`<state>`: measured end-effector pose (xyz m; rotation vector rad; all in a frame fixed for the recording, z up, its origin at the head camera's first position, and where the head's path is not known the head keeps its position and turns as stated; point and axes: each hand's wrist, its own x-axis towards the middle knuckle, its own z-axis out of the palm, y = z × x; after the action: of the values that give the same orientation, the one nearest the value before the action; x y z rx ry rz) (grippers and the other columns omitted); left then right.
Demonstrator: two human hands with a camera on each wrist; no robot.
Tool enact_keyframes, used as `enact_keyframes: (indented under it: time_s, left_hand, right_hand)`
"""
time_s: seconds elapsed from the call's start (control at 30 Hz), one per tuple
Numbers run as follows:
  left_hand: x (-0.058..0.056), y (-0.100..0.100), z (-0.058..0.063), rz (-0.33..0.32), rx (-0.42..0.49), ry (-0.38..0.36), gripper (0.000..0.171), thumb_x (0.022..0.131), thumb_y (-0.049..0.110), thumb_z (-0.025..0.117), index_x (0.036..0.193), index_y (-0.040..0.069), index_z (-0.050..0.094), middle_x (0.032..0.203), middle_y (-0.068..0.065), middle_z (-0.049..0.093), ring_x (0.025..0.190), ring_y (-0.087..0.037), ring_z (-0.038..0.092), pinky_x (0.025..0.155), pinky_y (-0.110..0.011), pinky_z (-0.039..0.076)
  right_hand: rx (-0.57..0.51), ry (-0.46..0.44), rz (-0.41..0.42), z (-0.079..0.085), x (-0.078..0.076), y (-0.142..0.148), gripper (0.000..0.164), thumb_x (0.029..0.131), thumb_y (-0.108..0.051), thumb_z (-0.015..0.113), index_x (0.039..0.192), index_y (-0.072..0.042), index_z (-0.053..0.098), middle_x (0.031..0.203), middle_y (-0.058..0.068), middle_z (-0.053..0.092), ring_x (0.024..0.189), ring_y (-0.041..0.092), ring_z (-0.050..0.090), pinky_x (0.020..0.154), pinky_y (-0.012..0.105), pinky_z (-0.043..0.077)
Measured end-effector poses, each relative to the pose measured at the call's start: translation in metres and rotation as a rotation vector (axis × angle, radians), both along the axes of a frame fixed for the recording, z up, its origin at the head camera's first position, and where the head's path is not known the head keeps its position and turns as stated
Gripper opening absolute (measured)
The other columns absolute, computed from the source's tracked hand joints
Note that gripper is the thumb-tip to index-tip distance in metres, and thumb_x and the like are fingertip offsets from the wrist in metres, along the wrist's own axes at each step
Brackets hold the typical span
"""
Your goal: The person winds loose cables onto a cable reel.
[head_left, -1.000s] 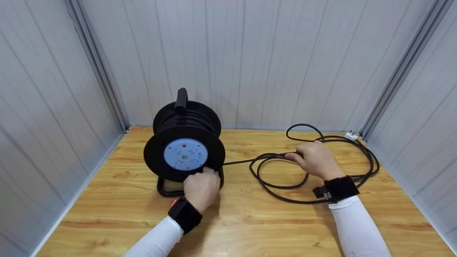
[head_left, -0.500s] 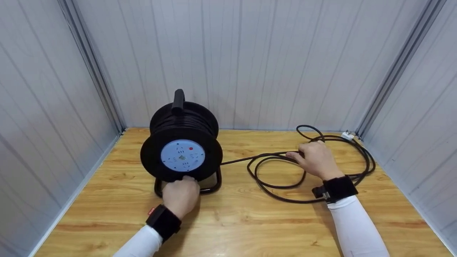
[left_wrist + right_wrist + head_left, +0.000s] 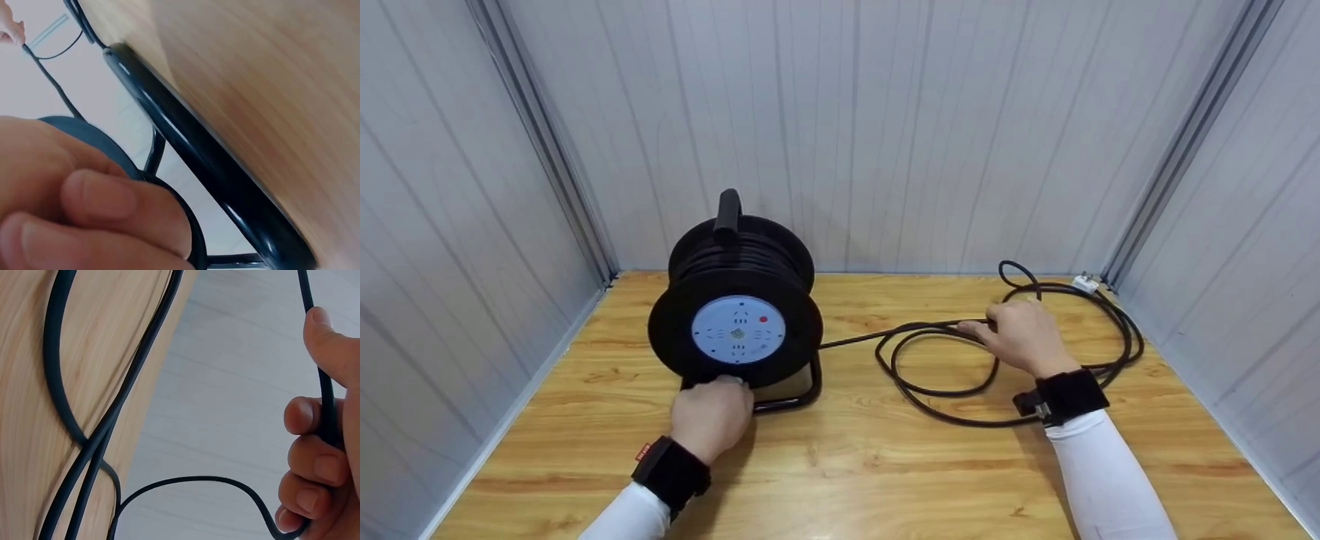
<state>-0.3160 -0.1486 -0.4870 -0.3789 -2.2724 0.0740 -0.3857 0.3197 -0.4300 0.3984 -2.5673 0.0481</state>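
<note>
Nearest are two white sleeves (image 3: 1110, 474), each ending in a black wristband (image 3: 671, 472); the left one carries a small red tag (image 3: 643, 451). Beyond them, the left hand (image 3: 711, 420) is at the lower edge of the cable reel (image 3: 735, 283), its fingers tightly curled in a grip on the reel's front disc; the exact part inside the fist is hidden. In the left wrist view the black tubular stand (image 3: 208, 160) runs past these fingers, with a gap between.

The reel stands upright on the wood-grain table (image 3: 847, 480). Its pale socket panel (image 3: 737, 330), with a red button (image 3: 763, 319) at the upper right, sits just beyond the left knuckles. Black power cable (image 3: 859, 338) is wound behind the front disc and runs out to the right, nearly straight.

That run leads into the right hand (image 3: 1024, 337). Four fingers wrap round the cable while the thumb lies against it further along; the cable also leaves beside the little finger and bends into a loop. Loose coils lie about this hand on the table.

Farther back are the reel's carry handle (image 3: 727, 216), the white plug (image 3: 1085, 283) beside the coils, and the pale panelled wall (image 3: 847, 150).
</note>
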Motion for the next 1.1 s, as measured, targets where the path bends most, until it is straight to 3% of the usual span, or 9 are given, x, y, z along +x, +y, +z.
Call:
enact_keyframes:
  time_s: [0.17, 0.3, 0.4, 0.67, 0.8, 0.93, 1.03, 1.1]
  left_hand:
    - [0.003, -0.011, 0.009, 0.011, 0.045, -0.204, 0.046, 0.089, 0.023, 0.061, 0.05, 0.018, 0.036, 0.044, 0.005, 0.029, 0.034, -0.018, 0.041, 0.029, -0.039, 0.032]
    - [0.01, -0.031, 0.02, 0.079, 0.097, -0.409, 0.046, 0.092, 0.022, 0.054, 0.049, 0.019, 0.037, 0.044, 0.005, 0.032, 0.037, -0.016, 0.037, 0.031, -0.038, 0.029]
    - [0.016, -0.045, 0.028, 0.121, 0.144, -0.513, 0.047, 0.093, 0.023, 0.052, 0.047, 0.018, 0.039, 0.045, 0.004, 0.032, 0.039, -0.017, 0.037, 0.033, -0.038, 0.027]
    - [0.024, -0.064, 0.047, 0.126, 0.192, -0.503, 0.043, 0.092, 0.02, 0.052, 0.051, 0.017, 0.04, 0.047, 0.003, 0.033, 0.04, -0.018, 0.037, 0.033, -0.038, 0.027]
    - [0.026, -0.073, 0.063, 0.182, 0.254, -0.562, 0.044, 0.095, 0.022, 0.045, 0.052, 0.015, 0.044, 0.048, -0.001, 0.038, 0.042, -0.023, 0.043, 0.035, -0.042, 0.029]
    - [0.028, -0.079, 0.075, 0.212, 0.311, -0.496, 0.046, 0.096, 0.023, 0.042, 0.051, 0.014, 0.041, 0.047, -0.001, 0.035, 0.04, -0.023, 0.04, 0.034, -0.041, 0.026]
    - [0.029, -0.083, 0.083, 0.19, 0.374, -0.499, 0.046, 0.097, 0.026, 0.042, 0.053, 0.014, 0.042, 0.046, -0.001, 0.038, 0.039, -0.022, 0.04, 0.034, -0.039, 0.026]
    - [0.027, -0.085, 0.088, 0.184, 0.421, -0.558, 0.048, 0.099, 0.031, 0.039, 0.055, 0.014, 0.045, 0.048, -0.002, 0.044, 0.04, -0.022, 0.044, 0.035, -0.038, 0.028]
  right_hand:
    - [-0.014, -0.01, 0.012, -0.001, 0.004, -0.003, 0.06, 0.084, -0.07, 0.057, 0.055, -0.02, 0.039, 0.048, -0.005, 0.039, 0.046, 0.018, 0.04, 0.055, 0.038, 0.036]
    - [-0.023, -0.042, 0.018, -0.001, -0.002, -0.014, 0.061, 0.085, -0.07, 0.056, 0.054, -0.019, 0.039, 0.047, -0.005, 0.037, 0.046, 0.018, 0.039, 0.056, 0.036, 0.035]
    - [-0.01, -0.091, 0.002, -0.003, -0.006, -0.02, 0.063, 0.085, -0.073, 0.052, 0.055, -0.019, 0.039, 0.047, -0.005, 0.035, 0.047, 0.018, 0.039, 0.06, 0.038, 0.037]
    - [-0.016, -0.107, 0.036, -0.005, -0.007, -0.023, 0.061, 0.085, -0.07, 0.056, 0.054, -0.02, 0.039, 0.045, -0.006, 0.033, 0.044, 0.017, 0.037, 0.071, 0.043, 0.04]
    - [-0.019, -0.142, 0.021, -0.006, -0.008, -0.018, 0.059, 0.086, -0.068, 0.056, 0.055, -0.019, 0.041, 0.046, -0.006, 0.032, 0.043, 0.016, 0.036, 0.061, 0.04, 0.038]
    - [-0.024, -0.194, 0.039, -0.008, -0.01, -0.022, 0.053, 0.091, -0.063, 0.053, 0.061, -0.021, 0.046, 0.05, -0.006, 0.039, 0.047, 0.017, 0.042, 0.054, 0.035, 0.034]
    - [-0.029, -0.225, 0.069, -0.011, -0.011, -0.029, 0.047, 0.095, -0.057, 0.05, 0.065, -0.021, 0.049, 0.054, -0.005, 0.044, 0.049, 0.016, 0.044, 0.055, 0.034, 0.036]
    - [-0.036, -0.247, 0.086, -0.013, -0.011, -0.032, 0.044, 0.097, -0.054, 0.05, 0.068, -0.021, 0.048, 0.055, -0.005, 0.042, 0.049, 0.014, 0.043, 0.054, 0.033, 0.035]
